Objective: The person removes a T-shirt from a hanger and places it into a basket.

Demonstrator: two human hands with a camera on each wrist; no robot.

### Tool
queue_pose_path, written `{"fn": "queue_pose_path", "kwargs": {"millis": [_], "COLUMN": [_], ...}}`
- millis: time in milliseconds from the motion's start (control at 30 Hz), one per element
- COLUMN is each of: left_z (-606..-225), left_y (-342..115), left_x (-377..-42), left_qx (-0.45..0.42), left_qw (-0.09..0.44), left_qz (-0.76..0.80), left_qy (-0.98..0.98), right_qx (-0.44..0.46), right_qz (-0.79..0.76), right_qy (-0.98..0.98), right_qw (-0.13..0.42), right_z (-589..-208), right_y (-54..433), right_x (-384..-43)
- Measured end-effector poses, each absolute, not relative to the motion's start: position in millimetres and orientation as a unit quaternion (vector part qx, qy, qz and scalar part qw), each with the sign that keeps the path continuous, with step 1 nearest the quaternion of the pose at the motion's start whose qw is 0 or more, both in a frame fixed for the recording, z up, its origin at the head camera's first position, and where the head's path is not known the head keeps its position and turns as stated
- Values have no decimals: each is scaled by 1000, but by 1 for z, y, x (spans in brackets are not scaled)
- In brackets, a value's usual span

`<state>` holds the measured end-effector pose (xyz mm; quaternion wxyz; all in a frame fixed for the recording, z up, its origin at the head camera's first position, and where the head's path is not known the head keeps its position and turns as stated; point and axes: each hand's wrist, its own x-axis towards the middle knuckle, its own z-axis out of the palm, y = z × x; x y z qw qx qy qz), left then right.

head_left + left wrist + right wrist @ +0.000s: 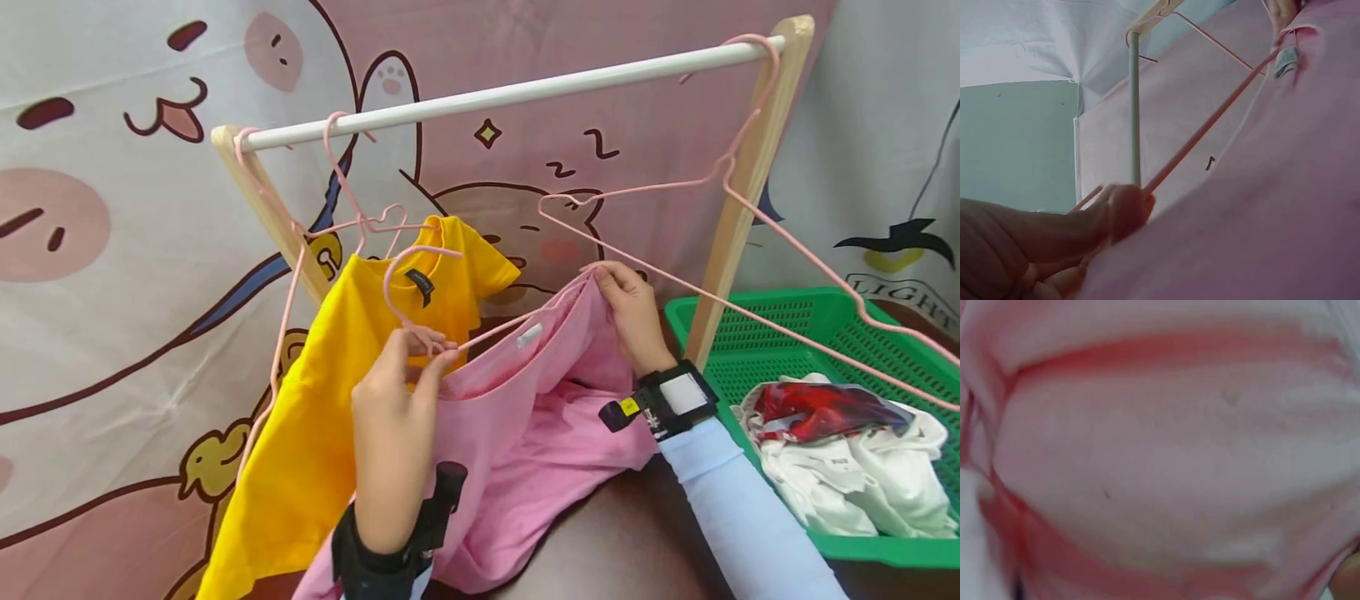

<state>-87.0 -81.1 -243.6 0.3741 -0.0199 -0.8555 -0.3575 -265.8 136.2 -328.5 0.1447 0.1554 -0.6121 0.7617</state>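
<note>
My left hand [397, 417] pinches a pink wire hanger [390, 287] just below its hook, and the hook points up. One arm of that hanger runs into the opening of a pink garment [487, 433] with a small white label [529, 336]. At the far end of the opening, my right hand [630, 304] pinches the garment's edge. In the left wrist view the hanger arm [1210, 125] slants up from the left thumb to the label. Pink cloth [1166, 450] fills most of the right wrist view, and only a fingertip shows at its edge.
A yellow T-shirt [330, 367] hangs at left from a rack with a white rail [517, 92] and wooden posts. Bare pink hangers [637, 242] hang at both ends. To the right, a green basket [795, 321] holds white clothes [847, 475] and a red-printed item [825, 410].
</note>
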Motion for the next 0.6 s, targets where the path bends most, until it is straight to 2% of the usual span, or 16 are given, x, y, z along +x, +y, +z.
{"fn": "queue_pose_path", "kwargs": {"millis": [133, 300, 467, 600], "left_z": [-248, -250, -249, -250], "left_y": [-83, -81, -77, -74], "left_x": [-93, -99, -103, -103], "left_qx": [-41, -31, -12, -4], "left_qw": [379, 385, 363, 353], "left_qz": [-403, -395, -383, -387], "left_qy": [-832, -834, -849, -852], "right_qx": [78, 98, 131, 172], "right_qz": [767, 635, 577, 524], "right_qy": [-629, -764, -800, -811], "right_qw": [103, 58, 94, 198], "right_z": [-345, -361, -356, -342], "right_y": [135, 133, 130, 117], "right_x": [-269, -265, -260, -245]}}
